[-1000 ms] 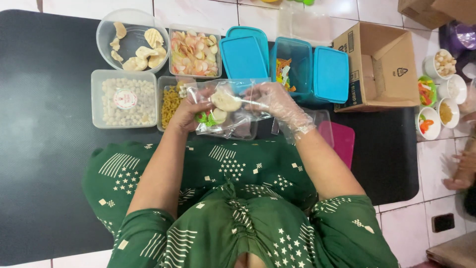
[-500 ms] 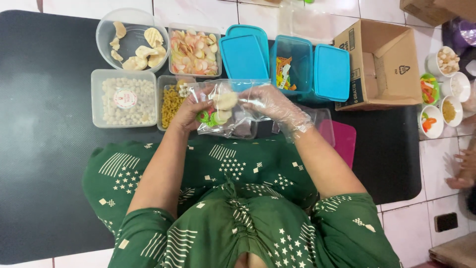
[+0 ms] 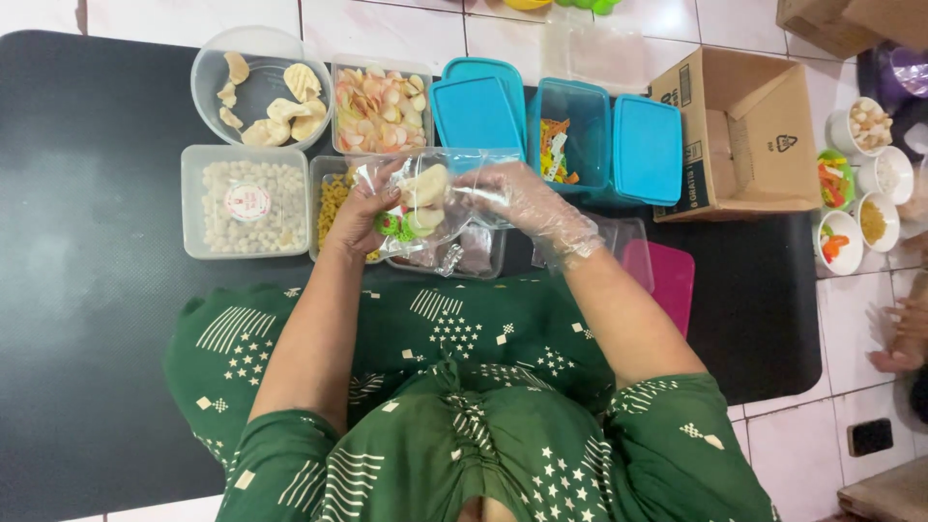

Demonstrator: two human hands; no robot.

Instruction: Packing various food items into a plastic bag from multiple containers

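We hold a clear plastic bag (image 3: 425, 198) of crackers above the food tubs: our left hand (image 3: 360, 215) grips its side, our gloved right hand (image 3: 527, 203) pinches its top edge.

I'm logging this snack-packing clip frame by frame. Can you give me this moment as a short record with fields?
left hand: bare, holds clear plastic bag
right hand: in thin clear glove, grips the bag's other side
bag contents: pale crackers, small green pieces
behind hands: round bowl of crackers, open blue tub
surface: black mat
right edge: cardboard box
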